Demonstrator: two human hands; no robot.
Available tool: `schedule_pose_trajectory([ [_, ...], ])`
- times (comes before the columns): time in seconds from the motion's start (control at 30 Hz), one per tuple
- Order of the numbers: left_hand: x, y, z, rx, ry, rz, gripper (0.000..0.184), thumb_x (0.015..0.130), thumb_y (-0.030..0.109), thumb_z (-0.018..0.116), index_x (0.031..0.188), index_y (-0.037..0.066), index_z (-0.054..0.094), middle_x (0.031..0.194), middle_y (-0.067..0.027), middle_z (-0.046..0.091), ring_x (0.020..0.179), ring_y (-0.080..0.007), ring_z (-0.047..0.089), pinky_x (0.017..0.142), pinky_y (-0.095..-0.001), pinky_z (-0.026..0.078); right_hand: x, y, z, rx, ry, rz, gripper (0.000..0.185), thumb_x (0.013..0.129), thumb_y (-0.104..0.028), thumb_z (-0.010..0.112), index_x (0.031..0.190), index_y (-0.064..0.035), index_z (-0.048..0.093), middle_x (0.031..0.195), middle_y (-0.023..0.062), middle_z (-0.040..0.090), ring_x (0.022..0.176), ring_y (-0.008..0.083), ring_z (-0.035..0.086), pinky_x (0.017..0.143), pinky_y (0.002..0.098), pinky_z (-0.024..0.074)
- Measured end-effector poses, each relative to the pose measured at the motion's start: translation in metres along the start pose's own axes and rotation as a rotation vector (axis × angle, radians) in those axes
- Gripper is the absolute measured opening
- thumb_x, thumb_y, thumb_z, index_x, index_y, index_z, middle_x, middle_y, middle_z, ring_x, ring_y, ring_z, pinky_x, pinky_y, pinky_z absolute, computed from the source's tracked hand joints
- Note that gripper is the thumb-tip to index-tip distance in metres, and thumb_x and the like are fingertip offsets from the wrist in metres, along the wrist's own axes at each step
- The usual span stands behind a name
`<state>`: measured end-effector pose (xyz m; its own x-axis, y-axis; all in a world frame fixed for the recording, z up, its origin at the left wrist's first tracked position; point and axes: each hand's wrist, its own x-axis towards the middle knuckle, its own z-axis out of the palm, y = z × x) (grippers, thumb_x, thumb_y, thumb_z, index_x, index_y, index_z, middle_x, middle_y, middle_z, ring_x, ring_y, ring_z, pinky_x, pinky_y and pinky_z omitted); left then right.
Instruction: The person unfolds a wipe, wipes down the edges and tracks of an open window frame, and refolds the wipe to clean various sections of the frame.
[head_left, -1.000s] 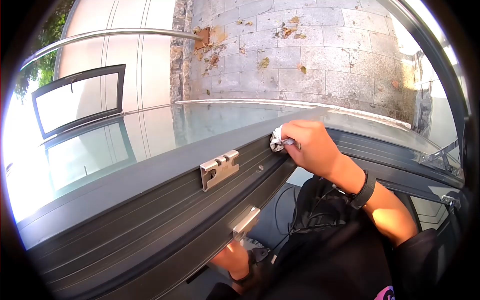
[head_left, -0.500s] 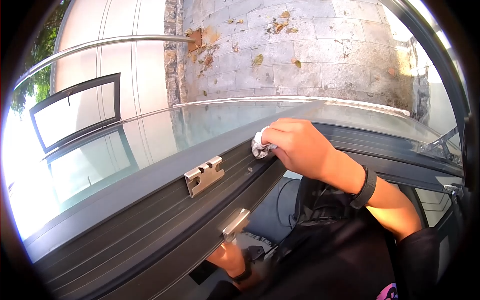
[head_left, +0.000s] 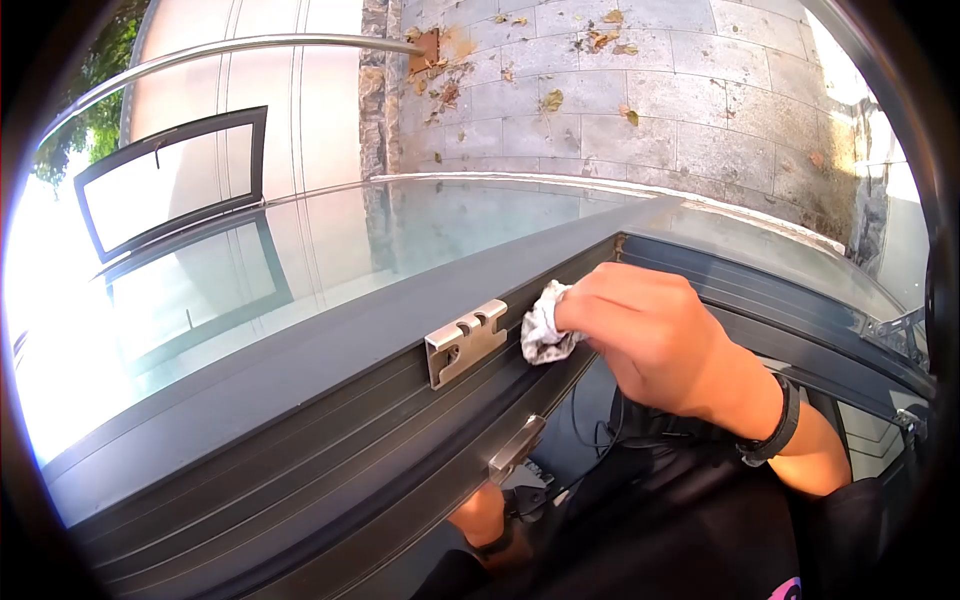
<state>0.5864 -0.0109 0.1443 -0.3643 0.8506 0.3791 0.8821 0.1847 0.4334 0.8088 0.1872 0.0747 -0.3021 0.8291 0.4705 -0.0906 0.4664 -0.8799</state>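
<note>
My right hand [head_left: 640, 330] pinches a crumpled white cloth or tissue [head_left: 548, 325] with dark smudges, over the grooved dark window frame [head_left: 330, 440]. Just left of the cloth, a silver metal latch plate [head_left: 466, 343] is fixed to the frame. A second metal piece [head_left: 516, 449] sits on the frame's lower edge. My left hand [head_left: 478, 515] is below that piece, its fingers hidden behind the frame. Both wrists wear dark bands.
Beyond the frame lie glass panes [head_left: 430, 235] and a paved floor [head_left: 640, 90] with dry leaves. An open window sash [head_left: 170, 180] stands at the left, under a metal rail [head_left: 250, 42]. A metal hinge arm [head_left: 898, 330] is at the right.
My right hand with the cloth has come down and toward the latch plate, away from the frame's upper edge. The whole view has shifted a little. My left hand stays behind the frame's lower edge.
</note>
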Motion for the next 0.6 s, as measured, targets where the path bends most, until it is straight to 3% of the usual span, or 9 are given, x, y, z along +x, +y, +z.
schedule_pose_trajectory([
  [0.1, 0.002, 0.005, 0.000, 0.016, -0.006, 0.002, 0.048, 0.092, 0.014, 0.066, 0.135, 0.004, 0.046, 0.121, -0.0126, 0.059, 0.101, -0.0219, 0.062, 0.086, -0.0330, 0.052, 0.010, -0.014, 0.009, -0.014, 0.016, -0.109, 0.017, 0.074, 0.000, 0.060, 0.092, -0.0011, 0.059, 0.083, 0.0086, 0.058, 0.079, 0.0273, 0.060, 0.069, 0.0355, 0.0525],
  [0.23, 0.007, 0.009, 0.000, 0.014, -0.003, -0.004, 0.048, 0.092, 0.014, 0.066, 0.134, 0.004, 0.046, 0.120, -0.0126, 0.060, 0.101, -0.0220, 0.062, 0.086, -0.0330, 0.052, -0.022, 0.033, 0.007, -0.357, -0.179, 0.089, 0.019, 0.073, -0.002, 0.060, 0.092, -0.0027, 0.061, 0.082, 0.0084, 0.059, 0.080, 0.0266, 0.060, 0.070, 0.0342, 0.0524],
  [0.37, 0.010, 0.013, -0.003, 0.003, -0.004, -0.013, 0.047, 0.092, 0.014, 0.066, 0.134, 0.004, 0.047, 0.120, -0.0126, 0.060, 0.101, -0.0222, 0.063, 0.086, -0.0330, 0.052, 0.007, -0.011, -0.004, -0.230, -0.006, -0.012, 0.021, 0.071, -0.003, 0.064, 0.092, -0.0024, 0.062, 0.080, 0.0074, 0.058, 0.072, 0.0253, 0.060, 0.063, 0.0323, 0.0522],
  [0.47, 0.006, 0.016, -0.003, -0.007, -0.001, -0.025, 0.047, 0.092, 0.014, 0.067, 0.133, 0.003, 0.047, 0.120, -0.0126, 0.060, 0.100, -0.0223, 0.063, 0.086, -0.0330, 0.052, 0.032, -0.064, 0.004, -0.006, 0.183, -0.198, 0.023, 0.067, 0.001, 0.069, 0.090, -0.0018, 0.067, 0.078, 0.0105, 0.061, 0.059, 0.0200, 0.058, 0.049, 0.0264, 0.0458],
  [0.6, 0.009, 0.017, -0.003, -0.026, -0.008, -0.030, 0.046, 0.091, 0.014, 0.067, 0.132, 0.003, 0.048, 0.119, -0.0126, 0.060, 0.100, -0.0224, 0.063, 0.085, -0.0331, 0.052, 0.051, -0.071, 0.016, -0.032, 0.208, -0.288, 0.026, 0.065, -0.010, 0.070, 0.090, -0.0016, 0.068, 0.080, 0.0080, 0.059, 0.060, 0.0167, 0.057, 0.049, 0.0239, 0.0446],
])
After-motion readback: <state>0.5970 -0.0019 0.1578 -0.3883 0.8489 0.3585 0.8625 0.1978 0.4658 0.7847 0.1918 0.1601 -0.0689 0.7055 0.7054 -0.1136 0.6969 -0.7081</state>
